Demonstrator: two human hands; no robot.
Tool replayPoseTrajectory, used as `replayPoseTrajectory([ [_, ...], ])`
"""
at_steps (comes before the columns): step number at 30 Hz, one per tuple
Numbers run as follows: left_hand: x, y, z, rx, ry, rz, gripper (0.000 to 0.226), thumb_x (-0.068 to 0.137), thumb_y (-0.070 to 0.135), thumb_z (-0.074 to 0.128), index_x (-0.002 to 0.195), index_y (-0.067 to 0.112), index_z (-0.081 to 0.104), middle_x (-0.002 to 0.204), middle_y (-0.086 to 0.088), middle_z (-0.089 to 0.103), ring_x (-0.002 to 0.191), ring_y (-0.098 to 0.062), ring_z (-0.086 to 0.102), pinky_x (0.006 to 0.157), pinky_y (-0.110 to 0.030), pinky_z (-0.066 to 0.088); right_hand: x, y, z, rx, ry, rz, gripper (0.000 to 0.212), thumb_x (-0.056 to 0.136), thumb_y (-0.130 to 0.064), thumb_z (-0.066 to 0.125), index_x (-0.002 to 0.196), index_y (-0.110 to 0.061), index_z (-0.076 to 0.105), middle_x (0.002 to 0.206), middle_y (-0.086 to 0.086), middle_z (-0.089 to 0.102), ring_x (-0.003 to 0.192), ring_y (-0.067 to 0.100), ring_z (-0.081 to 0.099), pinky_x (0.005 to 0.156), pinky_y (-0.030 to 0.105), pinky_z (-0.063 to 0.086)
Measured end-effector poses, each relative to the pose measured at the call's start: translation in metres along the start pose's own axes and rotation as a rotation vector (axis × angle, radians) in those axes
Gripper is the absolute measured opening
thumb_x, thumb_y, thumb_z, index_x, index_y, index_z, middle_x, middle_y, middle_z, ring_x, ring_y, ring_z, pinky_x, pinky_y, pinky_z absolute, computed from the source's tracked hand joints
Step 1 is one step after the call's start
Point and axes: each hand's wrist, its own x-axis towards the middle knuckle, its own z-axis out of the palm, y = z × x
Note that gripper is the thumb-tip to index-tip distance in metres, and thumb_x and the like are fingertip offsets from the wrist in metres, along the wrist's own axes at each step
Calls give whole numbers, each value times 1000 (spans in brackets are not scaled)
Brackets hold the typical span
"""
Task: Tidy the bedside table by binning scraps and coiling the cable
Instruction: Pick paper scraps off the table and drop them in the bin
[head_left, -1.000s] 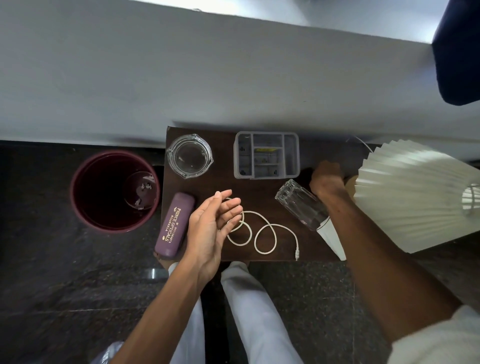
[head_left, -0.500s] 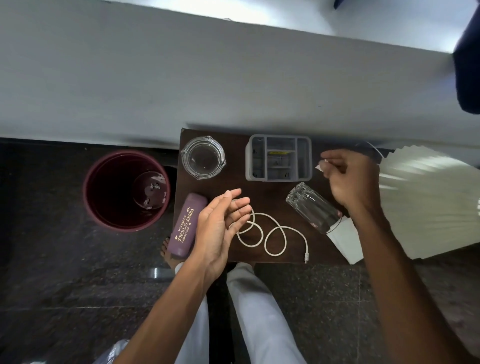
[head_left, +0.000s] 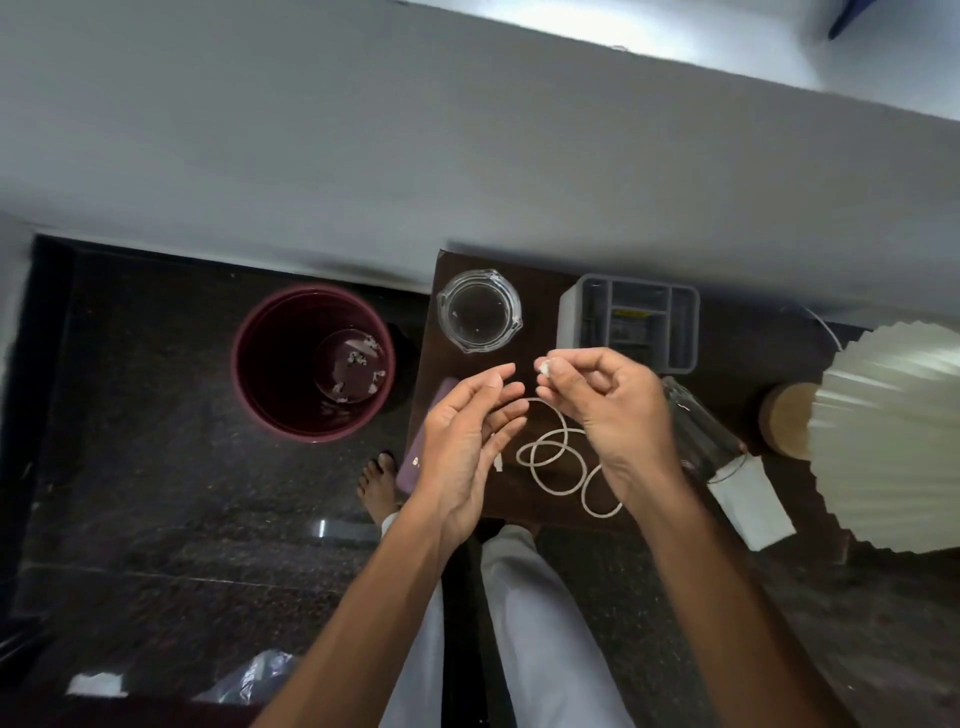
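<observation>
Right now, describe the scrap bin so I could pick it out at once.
Find the dark wooden bedside table against the grey wall. On the floor left of it stands a round maroon plastic bin with pale scraps inside. Unlike the round clear glass ashtray nearby, it is deep and opaque.

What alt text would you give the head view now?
Over a dark bedside table, the right hand pinches a small white scrap beside the open left hand. A white cable lies in loose loops on the table under them, near a glass ashtray and a grey organiser. A maroon bin holding scraps stands on the floor to the left.
</observation>
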Motion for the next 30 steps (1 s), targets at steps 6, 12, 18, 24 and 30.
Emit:
replayPoseTrajectory([
  [6,6,22,-31,-79,72,77,16,98,8,61,102,8,77,97,-11,79,91,-17,76,85,-29,59,1,18,61,-131,-83,-40,9,85,-8,77,94,-4,74,87,11,78,86,24,76,85,39,62],
  [12,12,41,-68,-174,158,75,20,102,8,54,109,5,72,96,-9,79,94,-17,75,90,-29,59,12,30,109,-210,-120,-15,20,69,-14,90,72,-17,71,78,7,77,77,17,75,81,35,60],
  [18,24,53,-111,-193,221,76,27,105,13,50,123,2,68,105,-10,77,105,-19,73,95,-29,57,31,55,150,-439,-146,-83,19,72,-26,89,77,-18,72,75,3,77,74,15,76,74,27,61],
  [24,43,69,-153,-204,286,48,22,105,13,51,116,6,69,103,-13,74,99,-20,73,94,-32,58,51,90,189,-639,-201,-148,2,88,-12,74,87,-11,73,75,-4,76,71,6,72,76,31,62],
  [30,62,86,-190,-239,330,19,24,105,15,52,120,3,67,105,-12,74,99,-20,72,90,-30,58,65,114,232,-761,-256,-173,21,100,-7,54,86,-8,69,71,-2,68,64,4,63,66,24,55],
])
